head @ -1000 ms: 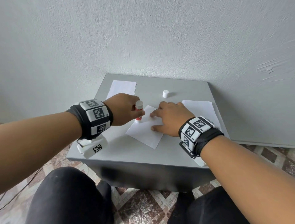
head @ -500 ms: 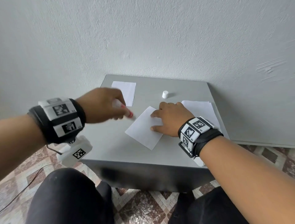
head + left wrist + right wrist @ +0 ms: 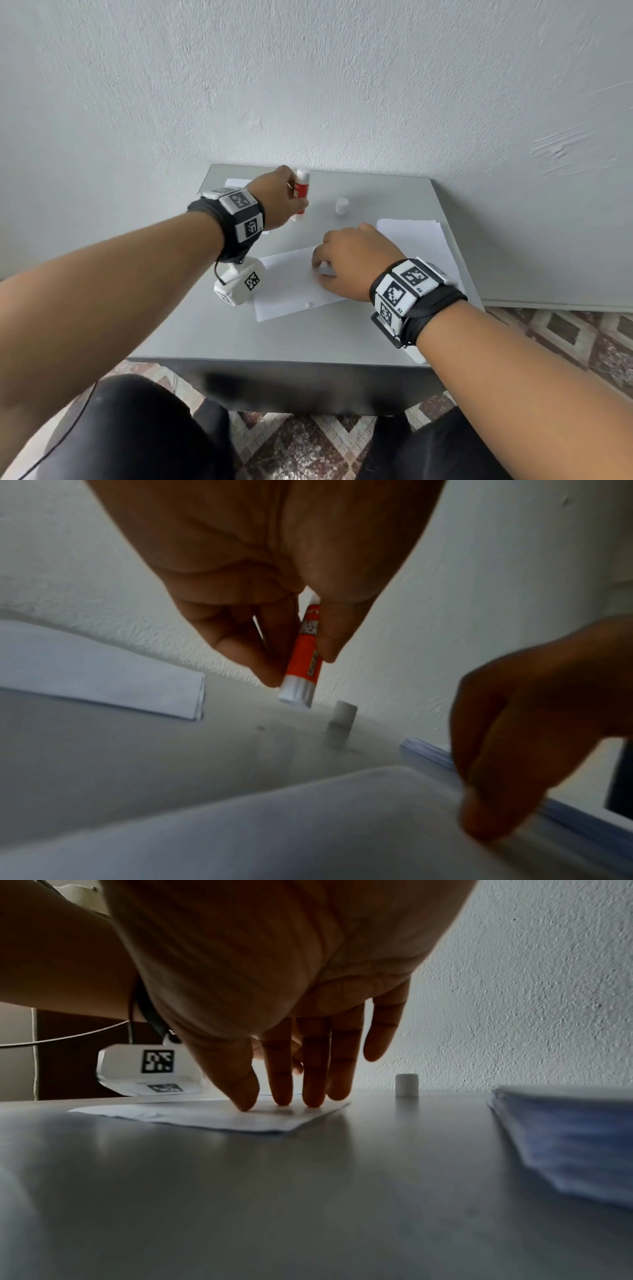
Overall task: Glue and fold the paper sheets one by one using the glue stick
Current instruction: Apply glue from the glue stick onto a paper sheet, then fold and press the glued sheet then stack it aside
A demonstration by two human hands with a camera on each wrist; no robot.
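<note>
The small grey metal table (image 3: 239, 329) bears everything in view: no box or tray is among it, only loose paper, a cap and the two hands. The person's left hand (image 3: 279, 200) is raised over the far part of the table and holds the red-and-white glue stick (image 3: 301, 194) upright, its fingers (image 3: 240, 642) curled narrowly round the red barrel on one side and the thumb pressed against it on the other; in the left wrist view the white lower end of the stick pokes out below the fingertips, just above the tabletop, and whether it touches the surface cannot be told. Just to the right of that stick, apart from it, stands the small white cylindrical cap (image 3: 342, 206) on the table. Beyond the left fingers, partly hidden by the wrist, lies a folded white paper piece (image 3: 103, 677) near the wall. The person's right hand (image 3: 349, 260) rests on the single white paper sheet (image 3: 291, 291) lying flat at the middle of the table; in the right wrist view its fingers (image 3: 310, 1074) are fairly straight and close together, with the thumb and three fingertips pressing down on the sheet near its far right corner and the little finger lifted clear. Right of those fingers, a stack of white paper sheets (image 3: 414, 236) sits beside the table's right edge.
</note>
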